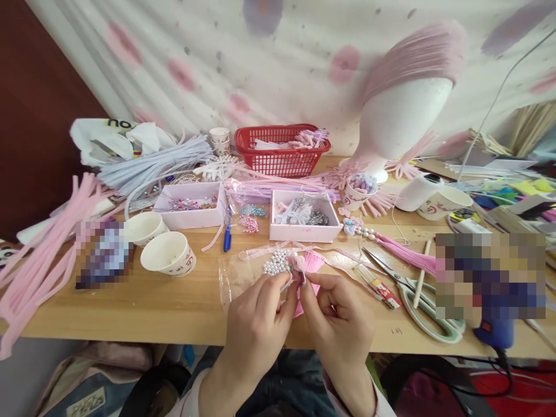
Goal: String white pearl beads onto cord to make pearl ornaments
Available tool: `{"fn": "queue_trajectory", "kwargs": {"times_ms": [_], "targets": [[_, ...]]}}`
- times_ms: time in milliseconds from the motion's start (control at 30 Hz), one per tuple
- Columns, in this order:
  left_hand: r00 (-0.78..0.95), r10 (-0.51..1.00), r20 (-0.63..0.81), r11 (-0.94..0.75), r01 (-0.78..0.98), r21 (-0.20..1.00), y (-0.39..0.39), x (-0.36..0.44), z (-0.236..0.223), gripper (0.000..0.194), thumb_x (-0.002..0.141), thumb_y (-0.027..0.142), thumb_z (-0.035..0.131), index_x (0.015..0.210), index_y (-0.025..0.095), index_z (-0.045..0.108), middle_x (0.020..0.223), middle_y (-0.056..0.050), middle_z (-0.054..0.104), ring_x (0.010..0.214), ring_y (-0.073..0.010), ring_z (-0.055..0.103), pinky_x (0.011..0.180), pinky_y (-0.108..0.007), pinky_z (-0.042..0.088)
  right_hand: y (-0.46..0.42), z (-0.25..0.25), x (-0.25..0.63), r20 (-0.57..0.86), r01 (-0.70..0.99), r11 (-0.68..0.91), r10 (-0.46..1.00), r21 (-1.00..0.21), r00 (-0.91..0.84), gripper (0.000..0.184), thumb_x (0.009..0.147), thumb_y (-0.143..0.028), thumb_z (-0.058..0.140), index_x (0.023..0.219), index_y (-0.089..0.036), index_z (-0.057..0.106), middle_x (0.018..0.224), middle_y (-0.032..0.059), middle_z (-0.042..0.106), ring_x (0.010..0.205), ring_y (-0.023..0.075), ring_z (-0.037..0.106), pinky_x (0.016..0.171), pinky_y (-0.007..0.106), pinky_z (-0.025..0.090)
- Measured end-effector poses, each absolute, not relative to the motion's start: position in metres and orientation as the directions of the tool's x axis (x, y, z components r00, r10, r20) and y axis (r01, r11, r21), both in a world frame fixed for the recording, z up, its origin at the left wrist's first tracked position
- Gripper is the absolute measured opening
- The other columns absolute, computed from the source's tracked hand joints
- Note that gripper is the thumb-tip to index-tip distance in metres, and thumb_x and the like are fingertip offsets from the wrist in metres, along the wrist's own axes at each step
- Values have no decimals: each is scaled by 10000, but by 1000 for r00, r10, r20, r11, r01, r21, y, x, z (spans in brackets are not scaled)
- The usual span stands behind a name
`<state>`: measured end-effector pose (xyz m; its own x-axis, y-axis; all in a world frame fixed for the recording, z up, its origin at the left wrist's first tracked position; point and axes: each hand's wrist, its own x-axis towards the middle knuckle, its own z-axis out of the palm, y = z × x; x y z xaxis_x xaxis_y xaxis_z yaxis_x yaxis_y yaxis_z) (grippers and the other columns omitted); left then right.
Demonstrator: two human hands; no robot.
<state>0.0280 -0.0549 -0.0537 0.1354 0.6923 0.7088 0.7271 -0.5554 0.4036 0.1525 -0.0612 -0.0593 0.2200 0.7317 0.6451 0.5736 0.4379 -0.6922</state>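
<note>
Head view: left hand [258,318] and right hand [341,318] close together over bench [204,315]. Fingers of both pinched narrow on small pink flower-like piece [297,264], held between the fingertips. White pearl beads [273,265] just beyond left fingers; pink fringe [314,262] behind fingertips; scissors [402,280] right of right fingers.

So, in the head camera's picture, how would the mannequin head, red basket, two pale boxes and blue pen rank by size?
Largest to smallest:
1. Mannequin head
2. Red basket
3. Left pale box and right pale box: too alike to rank
4. Blue pen
</note>
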Motion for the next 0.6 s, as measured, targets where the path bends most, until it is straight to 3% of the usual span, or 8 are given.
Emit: {"fn": "queue_trajectory", "kwargs": {"times_ms": [300, 467, 600], "targets": [[212, 623, 753, -576, 776, 257, -50, 27, -54, 63, 980, 137, 580, 1024, 122, 624, 689, -12, 678, 590, -147, 655, 589, -257, 454, -58, -55, 148, 587, 547, 371, 754, -750, 294, 59, 899, -126, 646, 861, -172, 653, 543, -133, 266, 404, 48, 271, 391, 152, 262], [227, 640, 734, -622, 714, 321, -44, 26, -56, 82, 990, 113, 538, 1006, 125, 617, 706, -12, 686, 567, -126, 639, 599, -238, 471, -58, -56, 150, 596, 560, 394, 767, -729, 237, 75, 901, -117, 637, 921, -171, 685, 546, -125, 288, 415, 54, 301, 410, 163, 278], [196, 678, 708, -622, 666, 412, -41, 22, -60, 89, 976, 118, 554, 973, 123, 643, 651, 4, 655, 511, -105, 581, 570, -217, 462, -64, -57, 150, 505, 479, 333, 812, -812, 293, 80, 913, -178, 649, 946, -180, 723, 542, -114, 289, 428, 68, 296, 427, 190, 284]]}}
